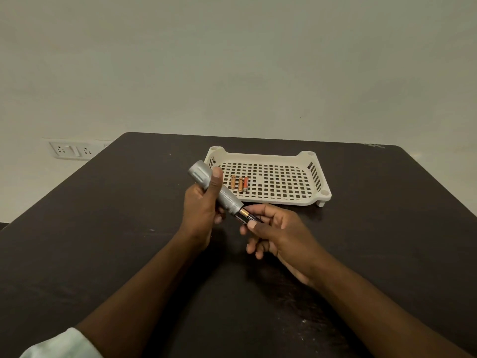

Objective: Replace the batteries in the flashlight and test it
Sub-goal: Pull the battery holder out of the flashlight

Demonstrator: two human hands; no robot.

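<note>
My left hand [200,202] grips a silver flashlight [215,188] around its body, head pointing up and away to the left. A black battery holder with copper-topped cells [245,216] sticks out of the flashlight's open rear end. My right hand [277,232] pinches that holder between thumb and fingers. Three small batteries [239,183] lie side by side in the white tray [296,201] just beyond my hands.
The dark table [129,228] reaches to a pale wall. The white perforated tray stands at the back centre-right. A wall socket plate [71,150] is at the far left, below table level.
</note>
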